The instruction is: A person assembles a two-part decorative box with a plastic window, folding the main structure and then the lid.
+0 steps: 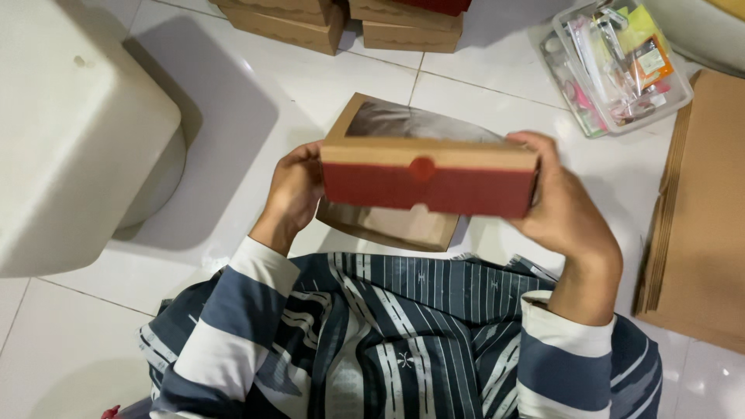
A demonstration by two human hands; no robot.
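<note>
I hold a brown cardboard box (429, 167) with a clear window on top and a red inner tray showing at its front, level above the white tiled floor. My left hand (293, 190) grips its left end. My right hand (560, 206) grips its right end, thumb over the top edge. A flat brown window sleeve (396, 226) lies on the floor just under the box. My striped sleeves and striped cloth over my legs fill the lower view.
A white plastic stool (74, 132) stands at the left. Several closed brown boxes (310, 23) sit at the far edge. A clear plastic container of small items (617, 66) is at upper right. A stack of flat brown cardboard (702, 209) lies at right.
</note>
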